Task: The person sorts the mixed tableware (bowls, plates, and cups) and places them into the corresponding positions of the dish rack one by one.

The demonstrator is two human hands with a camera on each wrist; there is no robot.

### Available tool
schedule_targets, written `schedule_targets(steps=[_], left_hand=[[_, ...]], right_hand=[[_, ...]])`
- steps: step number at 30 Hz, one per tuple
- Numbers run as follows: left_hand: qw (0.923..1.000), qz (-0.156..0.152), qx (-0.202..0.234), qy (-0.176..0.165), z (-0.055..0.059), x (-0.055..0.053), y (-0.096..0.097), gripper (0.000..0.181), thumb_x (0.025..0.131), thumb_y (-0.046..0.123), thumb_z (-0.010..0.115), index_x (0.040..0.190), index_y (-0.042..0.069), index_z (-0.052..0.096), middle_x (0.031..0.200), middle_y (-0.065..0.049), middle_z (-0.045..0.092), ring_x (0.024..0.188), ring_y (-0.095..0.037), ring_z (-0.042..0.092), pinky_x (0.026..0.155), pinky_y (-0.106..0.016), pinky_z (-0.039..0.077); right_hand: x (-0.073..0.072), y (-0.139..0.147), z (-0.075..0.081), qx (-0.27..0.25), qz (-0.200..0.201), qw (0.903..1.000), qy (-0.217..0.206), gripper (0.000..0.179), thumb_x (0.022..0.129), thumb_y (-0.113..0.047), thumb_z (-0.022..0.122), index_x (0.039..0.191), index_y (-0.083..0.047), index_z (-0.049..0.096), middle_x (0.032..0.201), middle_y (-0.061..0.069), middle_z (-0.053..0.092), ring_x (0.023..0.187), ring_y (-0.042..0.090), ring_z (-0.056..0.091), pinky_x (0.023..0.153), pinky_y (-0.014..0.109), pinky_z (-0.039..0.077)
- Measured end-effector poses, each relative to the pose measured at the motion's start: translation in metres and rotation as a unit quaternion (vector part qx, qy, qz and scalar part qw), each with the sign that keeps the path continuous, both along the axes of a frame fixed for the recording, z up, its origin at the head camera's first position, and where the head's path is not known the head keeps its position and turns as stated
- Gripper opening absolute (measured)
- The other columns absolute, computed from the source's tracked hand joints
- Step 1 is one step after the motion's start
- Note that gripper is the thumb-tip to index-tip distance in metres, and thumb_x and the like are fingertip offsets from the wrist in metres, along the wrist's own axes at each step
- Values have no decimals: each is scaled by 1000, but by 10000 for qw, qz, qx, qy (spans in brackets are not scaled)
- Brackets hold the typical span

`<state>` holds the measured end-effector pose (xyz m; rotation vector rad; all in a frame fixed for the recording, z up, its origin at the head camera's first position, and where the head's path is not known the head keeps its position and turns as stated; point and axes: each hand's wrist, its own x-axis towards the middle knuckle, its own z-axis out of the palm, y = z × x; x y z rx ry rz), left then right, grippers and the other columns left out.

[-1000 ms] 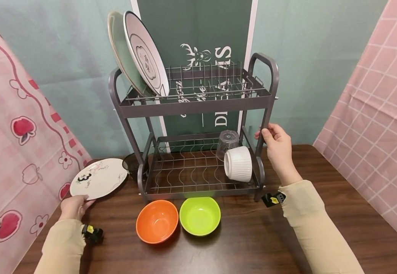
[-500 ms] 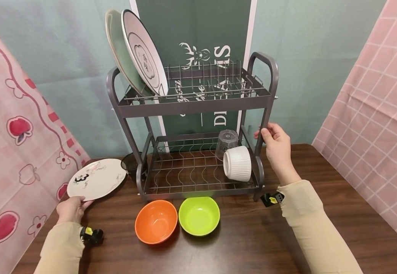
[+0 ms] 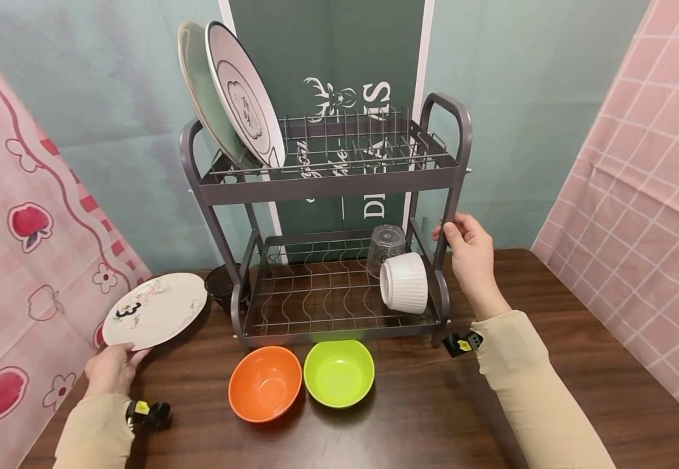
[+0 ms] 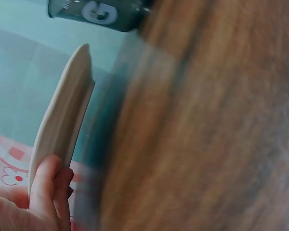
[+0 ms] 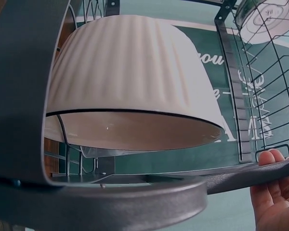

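Note:
My left hand pinches the near edge of a white oval plate with a floral print, left of the rack. In the left wrist view the plate stands edge-on above the wood, thumb and fingers on either side of its rim. My right hand grips the right front post of a grey two-tier dish rack; in the right wrist view its fingertips wrap the bar. Close by, a white ribbed bowl lies on its side on the lower tier, beside an upturned clear glass.
A white patterned plate and a pale green plate lean upright at the upper tier's left end. An orange bowl and a lime green bowl stand before the rack. A dark cup sits at its left side.
The left hand has drawn the white oval plate left and toward the person, away from the dark cup. The right hand keeps its hold on the rack post.

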<state>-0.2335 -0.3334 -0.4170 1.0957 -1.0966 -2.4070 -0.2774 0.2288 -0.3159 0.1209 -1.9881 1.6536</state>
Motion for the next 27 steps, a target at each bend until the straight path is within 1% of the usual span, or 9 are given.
schedule_targets(steps=[4, 7, 9, 13, 17, 20, 24, 26, 27], left_hand=[[9993, 52, 230, 274, 9, 5, -1, 74, 84, -18, 36, 144, 18, 11, 107, 6, 44, 71, -7, 62, 63, -31, 56], [9990, 78, 278, 349, 17, 9, -1, 61, 85, -16, 38, 135, 16, 24, 98, 4, 49, 69, -9, 63, 65, -30, 56], [9986, 44, 331, 422, 23, 12, -2, 54, 86, -16, 40, 127, 17, 30, 91, 2, 50, 69, -10, 64, 66, -29, 56], [9967, -138, 547, 591, 35, 21, -4, 41, 86, -16, 41, 114, 14, 39, 76, -3, 54, 69, -12, 65, 68, -30, 56], [9956, -430, 528, 647, 45, 29, -2, 30, 88, -14, 41, 106, 10, 42, 69, -5, 57, 67, -14, 67, 68, -29, 56], [9933, -702, 461, 791, 51, 36, -1, 25, 89, -12, 42, 103, 8, 41, 69, -5, 57, 68, -14, 66, 69, -27, 56], [9838, -1177, 479, 1268, 55, 48, 0, 18, 90, -11, 42, 93, 5, 48, 73, -6, 59, 71, -14, 67, 72, -25, 55], [9799, -1369, 410, 1395, 58, 55, 2, 17, 90, -10, 42, 86, 4, 51, 73, -6, 60, 71, -14, 67, 72, -24, 55], [9786, -1435, 350, 1433, 59, 59, 3, 20, 90, -10, 43, 81, 4, 54, 74, -5, 60, 71, -14, 67, 71, -24, 55]], right_hand=[[1, 0, 1, -65, -73, 10000, 17, 24, 95, -18, 49, 109, 0, 57, 77, -14, 62, 79, 1, 61, 79, 14, 45], [1, -1, 2, -120, -68, 9999, 33, 21, 95, -17, 49, 106, -2, 58, 77, -14, 62, 79, 1, 61, 79, 14, 45], [1, -2, 2, -142, -43, 9999, 41, 17, 95, -17, 49, 104, -5, 59, 76, -14, 62, 79, 1, 61, 79, 14, 45], [0, -3, 2, -203, -28, 9998, 76, 14, 95, -16, 49, 101, -8, 59, 75, -15, 62, 78, 1, 61, 78, 14, 45], [0, -4, 2, -242, -34, 9996, 117, 12, 95, -15, 50, 100, -10, 60, 75, -15, 62, 77, 1, 62, 78, 15, 45], [-1, -4, 2, -227, -53, 9997, 73, 13, 95, -16, 49, 101, -9, 60, 76, -14, 62, 78, 2, 62, 79, 15, 45], [-2, -4, 1, -178, -77, 9998, -8, 21, 95, -17, 49, 107, -3, 59, 77, -14, 62, 79, 2, 61, 79, 15, 45], [-2, -5, 1, -138, -108, 9998, -21, 24, 96, -17, 48, 109, 0, 58, 77, -14, 62, 79, 2, 61, 79, 15, 45], [-2, -5, 1, -135, -114, 9998, -22, 26, 96, -17, 48, 110, 2, 57, 77, -15, 61, 79, 1, 61, 80, 15, 45]])
